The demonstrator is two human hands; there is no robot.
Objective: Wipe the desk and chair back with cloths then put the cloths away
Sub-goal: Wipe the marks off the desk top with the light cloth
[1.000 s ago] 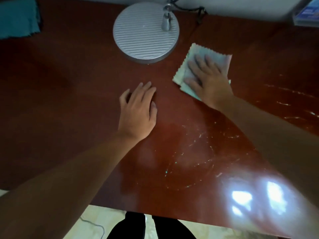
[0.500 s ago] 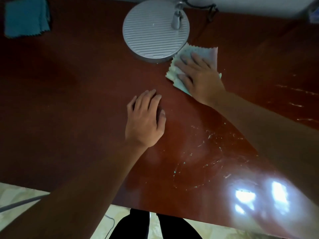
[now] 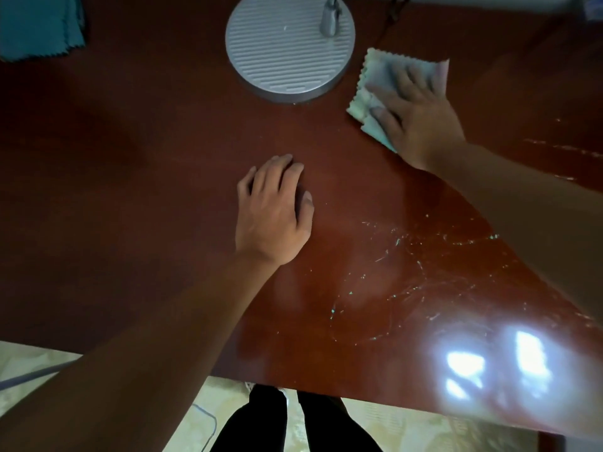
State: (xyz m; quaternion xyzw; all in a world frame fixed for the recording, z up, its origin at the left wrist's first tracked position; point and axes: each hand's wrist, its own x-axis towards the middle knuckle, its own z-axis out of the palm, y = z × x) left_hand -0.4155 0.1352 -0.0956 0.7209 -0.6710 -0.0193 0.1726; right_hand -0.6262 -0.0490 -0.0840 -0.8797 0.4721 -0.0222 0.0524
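Observation:
A pale greenish cloth [image 3: 375, 83] with zigzag edges lies on the dark red wooden desk [image 3: 146, 190], just right of the lamp base. My right hand [image 3: 414, 115] presses flat on the cloth with straight, spread fingers; the motion blurs them. My left hand [image 3: 274, 210] rests palm-down on the bare desk near the middle, fingers relaxed, holding nothing. A second cloth [image 3: 39, 24], teal and folded, lies at the far left corner of the desk. The chair is not in view.
A round ribbed silver lamp base [image 3: 290, 47] stands at the back centre with its stem and a dark cable behind it. Scratches and a bright glare mark the desk's right front. The desk's front edge runs along the bottom, with tiled floor and my legs below.
My right hand has slid the pale cloth left against the lamp base and then back to the right. My left hand has stayed flat on the desk.

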